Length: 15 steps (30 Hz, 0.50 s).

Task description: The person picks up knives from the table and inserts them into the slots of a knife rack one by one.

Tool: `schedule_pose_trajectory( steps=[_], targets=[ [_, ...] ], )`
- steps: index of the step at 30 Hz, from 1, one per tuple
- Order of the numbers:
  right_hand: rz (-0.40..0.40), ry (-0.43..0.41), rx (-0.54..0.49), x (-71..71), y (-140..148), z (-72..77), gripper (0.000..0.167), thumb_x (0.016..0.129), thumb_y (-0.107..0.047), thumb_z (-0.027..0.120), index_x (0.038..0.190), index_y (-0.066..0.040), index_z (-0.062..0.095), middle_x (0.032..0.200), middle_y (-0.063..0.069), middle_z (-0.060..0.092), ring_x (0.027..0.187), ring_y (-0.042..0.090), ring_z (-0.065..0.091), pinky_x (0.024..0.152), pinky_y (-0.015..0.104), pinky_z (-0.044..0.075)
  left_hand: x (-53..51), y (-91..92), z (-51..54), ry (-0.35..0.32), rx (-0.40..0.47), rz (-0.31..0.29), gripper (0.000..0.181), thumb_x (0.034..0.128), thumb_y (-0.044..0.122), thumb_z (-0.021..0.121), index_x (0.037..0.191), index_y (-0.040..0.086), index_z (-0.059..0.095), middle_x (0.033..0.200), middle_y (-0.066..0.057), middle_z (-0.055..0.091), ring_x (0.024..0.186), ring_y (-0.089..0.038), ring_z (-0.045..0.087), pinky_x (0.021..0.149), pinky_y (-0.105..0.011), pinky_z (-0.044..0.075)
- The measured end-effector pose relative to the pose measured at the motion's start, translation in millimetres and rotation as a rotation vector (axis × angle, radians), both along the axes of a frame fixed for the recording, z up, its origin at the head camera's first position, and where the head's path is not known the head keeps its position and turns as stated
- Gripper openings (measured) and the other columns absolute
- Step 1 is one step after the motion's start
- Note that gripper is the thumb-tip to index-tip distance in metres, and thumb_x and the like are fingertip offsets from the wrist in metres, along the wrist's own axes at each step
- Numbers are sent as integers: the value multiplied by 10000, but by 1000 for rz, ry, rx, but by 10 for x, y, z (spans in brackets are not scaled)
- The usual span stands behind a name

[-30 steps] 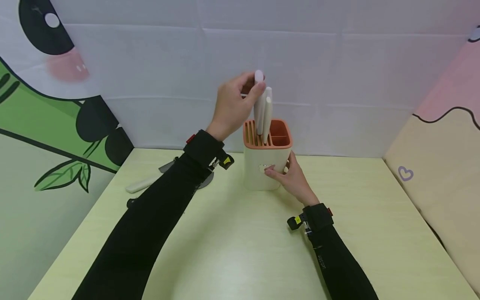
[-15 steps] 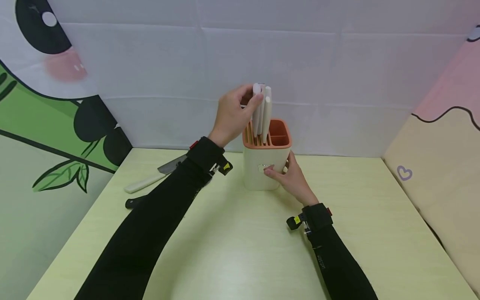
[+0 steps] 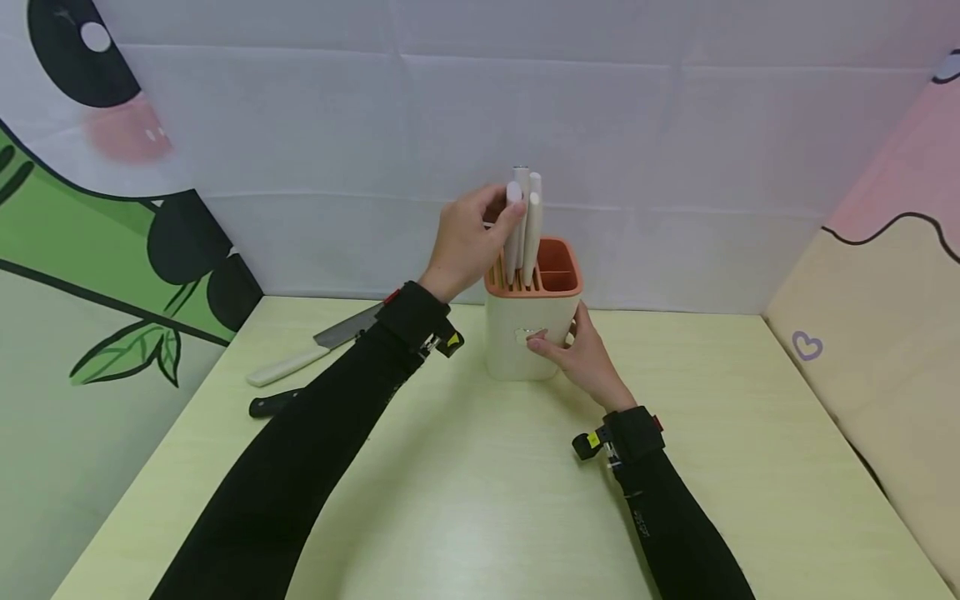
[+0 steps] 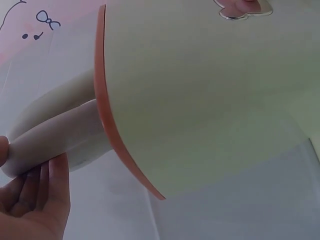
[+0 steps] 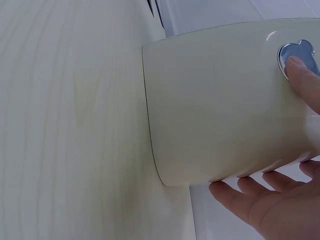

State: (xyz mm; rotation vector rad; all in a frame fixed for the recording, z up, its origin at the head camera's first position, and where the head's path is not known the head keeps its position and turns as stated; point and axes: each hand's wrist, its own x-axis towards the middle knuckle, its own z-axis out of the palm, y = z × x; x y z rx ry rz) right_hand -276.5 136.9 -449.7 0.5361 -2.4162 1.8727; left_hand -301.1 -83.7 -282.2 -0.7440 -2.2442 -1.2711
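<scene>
A cream knife block (image 3: 517,342) with an orange slotted top stands upright at the back of the table. Several white-handled knives stand in its slots. My left hand (image 3: 468,237) pinches the leftmost white knife handle (image 3: 513,229) between thumb and fingers; the left wrist view shows this handle (image 4: 60,132) close to the orange rim (image 4: 107,115), its blade hidden inside. Low on the block's right side, my right hand (image 3: 588,362) grips it, thumb on the front emblem. In the right wrist view the fingers (image 5: 250,192) lie along the side of the block (image 5: 215,105).
A cleaver with a white handle (image 3: 288,365) lies on the table (image 3: 480,492) at the left, its blade partly behind the left sleeve. Nearer, a black handle (image 3: 273,403) pokes out beside that sleeve. A pale cloth wall (image 3: 600,150) rises behind the block.
My left hand has moved down with the white handle, which now sits lower in the block. More of the cleaver and the black handle shows. The right hand has kept its grip.
</scene>
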Motion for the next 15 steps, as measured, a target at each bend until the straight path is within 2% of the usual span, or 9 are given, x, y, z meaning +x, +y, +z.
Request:
schedule_pose_trajectory(
  steps=[8,15],
  targets=[
    [3,10,-1,-10,-1,9,938,967,-231,818,1674,-292,205,1633,32,379,1485,314,418,1174,617,433,11,-9,-9,-32,12,9,368,1098,267,624,1387,41,665,1184,-114,736,1045,-219,705,905,-352,605],
    [-1,12,10,12,14,16,936,960,-239,828,1670,-288,220,1627,29,391,1471,313,433,1159,608,454,19,-49,-43,-54,17,-17,407,1094,293,629,1413,39,638,1200,-132,738,1065,-235,718,924,-360,609]
  ],
)
